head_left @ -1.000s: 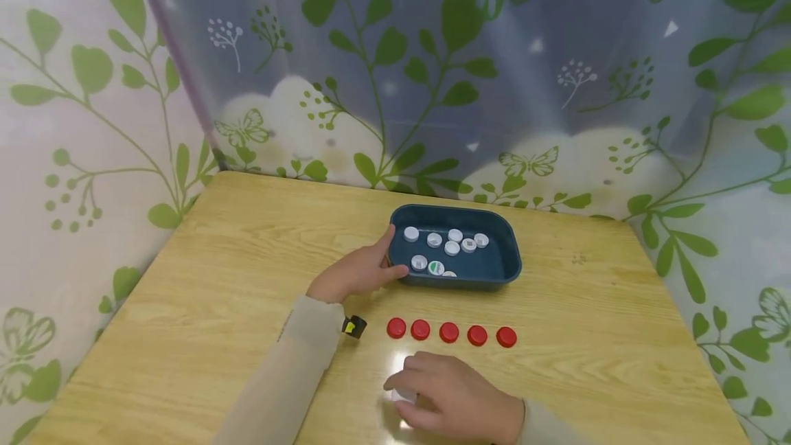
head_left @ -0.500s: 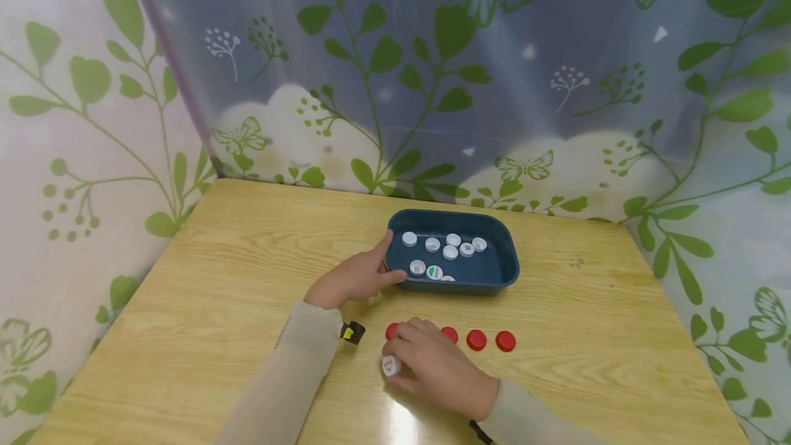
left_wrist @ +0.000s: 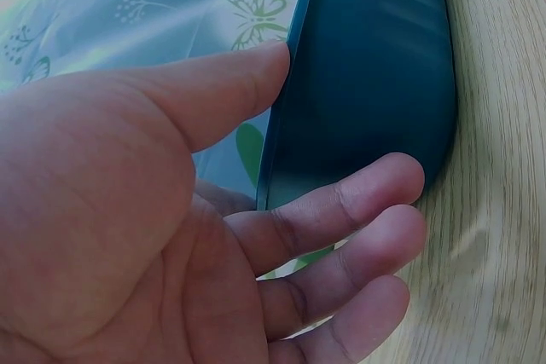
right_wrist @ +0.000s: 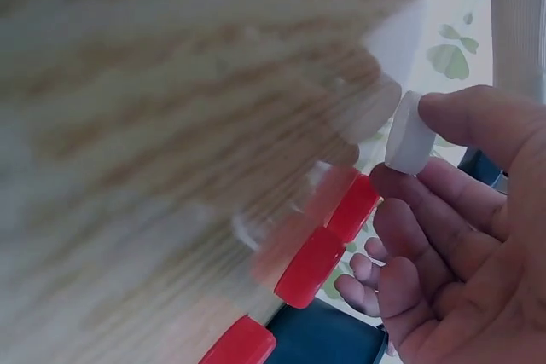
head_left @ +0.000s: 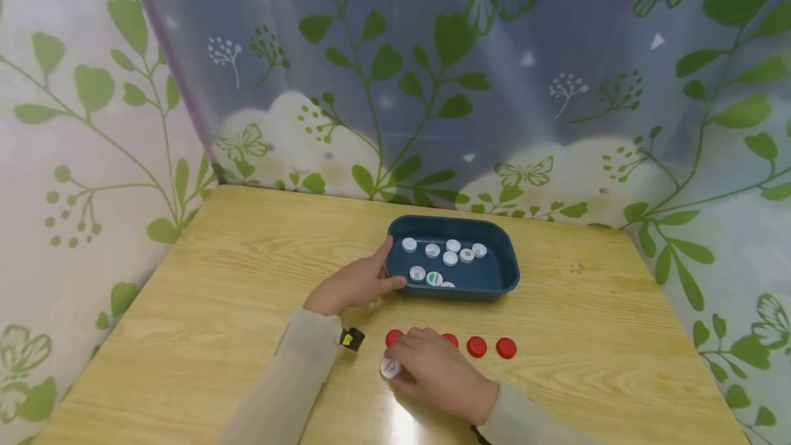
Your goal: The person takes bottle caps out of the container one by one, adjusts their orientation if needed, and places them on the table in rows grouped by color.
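My right hand (head_left: 435,376) pinches a white bottle cap (head_left: 389,368) with markings on its top between thumb and fingers. In the right wrist view the white cap (right_wrist: 410,134) stands tilted on edge close over the wood. Just beyond, red bottle caps (head_left: 476,347) lie in a row, the hand covering part of it. My left hand (head_left: 355,283) holds the left end of a dark blue tray (head_left: 507,263). In the left wrist view its thumb meets the tray's rim while the other fingers lie along the outer wall (left_wrist: 375,57).
Several white caps (head_left: 450,259) lie inside the tray, one with a green print (head_left: 434,279). The wooden table (head_left: 247,246) ends at a leaf-patterned curtain (head_left: 395,74) at the back and sides. A dark wrist strap piece (head_left: 352,339) shows by the left sleeve.
My right hand has moved away from me with the white cap, up to the row of red caps, and now covers part of it. The left hand stays at the tray.
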The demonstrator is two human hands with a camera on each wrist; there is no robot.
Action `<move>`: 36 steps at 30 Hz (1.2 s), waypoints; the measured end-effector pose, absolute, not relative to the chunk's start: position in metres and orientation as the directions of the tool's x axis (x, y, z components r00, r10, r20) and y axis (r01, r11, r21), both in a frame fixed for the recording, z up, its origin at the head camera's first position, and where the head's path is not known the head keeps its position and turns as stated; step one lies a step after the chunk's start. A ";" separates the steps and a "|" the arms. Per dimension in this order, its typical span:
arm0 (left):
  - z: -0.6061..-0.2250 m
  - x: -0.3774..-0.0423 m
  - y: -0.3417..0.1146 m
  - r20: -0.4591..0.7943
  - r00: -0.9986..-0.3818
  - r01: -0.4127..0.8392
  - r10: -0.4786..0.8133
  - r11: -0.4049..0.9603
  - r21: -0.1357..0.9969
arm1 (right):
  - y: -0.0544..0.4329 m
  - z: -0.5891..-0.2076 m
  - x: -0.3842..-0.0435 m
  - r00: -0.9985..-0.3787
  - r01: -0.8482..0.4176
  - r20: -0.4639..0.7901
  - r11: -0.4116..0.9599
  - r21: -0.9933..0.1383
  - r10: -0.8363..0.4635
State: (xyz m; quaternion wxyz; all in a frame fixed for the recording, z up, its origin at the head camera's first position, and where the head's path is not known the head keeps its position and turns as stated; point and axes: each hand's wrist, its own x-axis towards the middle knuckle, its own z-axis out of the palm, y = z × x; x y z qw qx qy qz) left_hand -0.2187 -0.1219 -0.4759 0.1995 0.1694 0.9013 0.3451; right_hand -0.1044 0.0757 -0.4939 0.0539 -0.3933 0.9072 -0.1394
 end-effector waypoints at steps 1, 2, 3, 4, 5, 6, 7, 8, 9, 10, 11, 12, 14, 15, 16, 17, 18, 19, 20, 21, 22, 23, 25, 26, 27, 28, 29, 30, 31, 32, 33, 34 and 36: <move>-0.476 -0.219 -0.122 -0.241 -0.864 0.170 0.443 0.706 0.688 | 0.076 -0.494 -0.104 -0.682 -0.701 0.013 0.649 -0.296 -0.731; -0.476 -0.219 -0.122 -0.239 -0.865 0.172 0.442 0.708 0.685 | 0.076 -0.494 -0.104 -0.679 -0.704 0.017 0.645 -0.298 -0.734; -0.476 -0.219 -0.122 -0.236 -0.865 0.174 0.443 0.707 0.686 | 0.076 -0.494 -0.104 -0.675 -0.706 0.020 0.639 -0.304 -0.737; -0.476 -0.219 -0.122 -0.235 -0.865 0.176 0.442 0.707 0.685 | 0.076 -0.494 -0.104 -0.673 -0.706 0.018 0.636 -0.311 -0.739; -0.476 -0.219 -0.122 -0.235 -0.866 0.175 0.442 0.707 0.685 | 0.077 -0.494 -0.104 -0.670 -0.708 0.018 0.632 -0.315 -0.742; -0.476 -0.219 -0.122 -0.235 -0.866 0.174 0.442 0.706 0.686 | 0.077 -0.493 -0.104 -0.669 -0.707 0.014 0.630 -0.323 -0.743; -0.476 -0.219 -0.123 -0.236 -0.866 0.173 0.441 0.706 0.686 | 0.078 -0.493 -0.104 -0.664 -0.710 0.014 0.625 -0.326 -0.747; -0.476 -0.219 -0.122 -0.237 -0.865 0.171 0.443 0.704 0.690 | 0.079 -0.493 -0.105 -0.659 -0.717 0.022 0.619 -0.321 -0.752; -0.476 -0.219 -0.123 -0.239 -0.864 0.168 0.443 0.702 0.692 | 0.081 -0.491 -0.106 -0.656 -0.722 0.033 0.614 -0.319 -0.754; -0.476 -0.218 -0.123 -0.240 -0.864 0.167 0.443 0.701 0.694 | 0.083 -0.488 -0.108 -0.655 -0.728 0.055 0.609 -0.314 -0.754; -0.476 -0.218 -0.123 -0.240 -0.864 0.165 0.443 0.699 0.696 | 0.087 -0.486 -0.112 -0.646 -0.745 0.099 0.597 -0.297 -0.757; -0.476 -0.218 -0.123 -0.240 -0.864 0.164 0.442 0.699 0.697 | 0.092 -0.482 -0.117 -0.641 -0.756 0.144 0.588 -0.286 -0.754; -0.476 -0.218 -0.124 -0.236 -0.866 0.165 0.440 0.698 0.697 | 0.106 -0.472 -0.132 -0.641 -0.766 0.245 0.589 -0.257 -0.727; -0.475 -0.218 -0.124 -0.234 -0.868 0.165 0.439 0.698 0.697 | 0.115 -0.467 -0.143 -0.655 -0.755 0.287 0.609 -0.243 -0.699; -0.474 -0.217 -0.124 -0.235 -0.869 0.162 0.436 0.698 0.697 | 0.126 -0.463 -0.155 -0.676 -0.735 0.321 0.637 -0.232 -0.663; -0.474 -0.217 -0.125 -0.237 -0.870 0.157 0.432 0.699 0.698 | 0.137 -0.459 -0.168 -0.703 -0.705 0.342 0.673 -0.224 -0.624; -0.474 -0.216 -0.125 -0.239 -0.871 0.153 0.429 0.699 0.699 | 0.149 -0.456 -0.181 -0.741 -0.662 0.338 0.715 -0.224 -0.580; -0.473 -0.216 -0.126 -0.242 -0.871 0.146 0.427 0.697 0.702 | 0.161 -0.453 -0.193 -0.778 -0.615 0.327 0.758 -0.218 -0.537; -0.473 -0.216 -0.126 -0.247 -0.871 0.140 0.424 0.697 0.703 | 0.172 -0.452 -0.204 -0.811 -0.568 0.306 0.797 -0.206 -0.498; -0.473 -0.216 -0.126 -0.251 -0.872 0.135 0.421 0.698 0.703 | 0.182 -0.452 -0.215 -0.837 -0.528 0.278 0.828 -0.190 -0.471; -0.474 -0.215 -0.127 -0.258 -0.872 0.125 0.416 0.699 0.704 | 0.190 -0.452 -0.224 -0.856 -0.502 0.245 0.847 -0.177 -0.456; -0.474 -0.215 -0.127 -0.260 -0.873 0.121 0.412 0.701 0.703 | 0.197 -0.453 -0.231 -0.865 -0.489 0.212 0.858 -0.158 -0.454; -0.475 -0.215 -0.127 -0.259 -0.875 0.122 0.409 0.704 0.700 | 0.206 -0.457 -0.244 -0.860 -0.503 0.165 0.856 -0.117 -0.483; -0.475 -0.215 -0.127 -0.257 -0.876 0.123 0.409 0.704 0.699 | 0.208 -0.459 -0.249 -0.849 -0.523 0.153 0.847 -0.098 -0.507; -0.475 -0.215 -0.127 -0.256 -0.876 0.124 0.409 0.703 0.701 | 0.211 -0.462 -0.254 -0.836 -0.544 0.143 0.835 -0.085 -0.530; -0.475 -0.215 -0.126 -0.254 -0.876 0.126 0.410 0.702 0.701 | 0.212 -0.465 -0.258 -0.822 -0.564 0.138 0.823 -0.069 -0.552; -0.475 -0.215 -0.125 -0.248 -0.876 0.132 0.413 0.702 0.700 | 0.213 -0.468 -0.261 -0.811 -0.580 0.136 0.813 -0.053 -0.569; -0.475 -0.216 -0.125 -0.243 -0.876 0.137 0.417 0.697 0.704 | 0.214 -0.471 -0.264 -0.803 -0.590 0.136 0.806 -0.038 -0.581; -0.475 -0.216 -0.124 -0.238 -0.876 0.139 0.419 0.693 0.707 | 0.214 -0.474 -0.266 -0.797 -0.596 0.137 0.803 -0.022 -0.588; -0.475 -0.216 -0.123 -0.234 -0.878 0.140 0.417 0.692 0.708 | 0.215 -0.477 -0.269 -0.795 -0.597 0.136 0.802 0.003 -0.592; -0.475 -0.217 -0.123 -0.228 -0.881 0.143 0.415 0.692 0.707 | 0.215 -0.480 -0.271 -0.793 -0.596 0.136 0.803 0.030 -0.593; -0.474 -0.217 -0.122 -0.223 -0.884 0.143 0.410 0.693 0.707 | 0.215 -0.483 -0.272 -0.794 -0.590 0.138 0.805 0.056 -0.592; -0.473 -0.219 -0.121 -0.209 -0.894 0.146 0.396 0.700 0.699 | 0.214 -0.488 -0.275 -0.796 -0.576 0.155 0.811 0.104 -0.585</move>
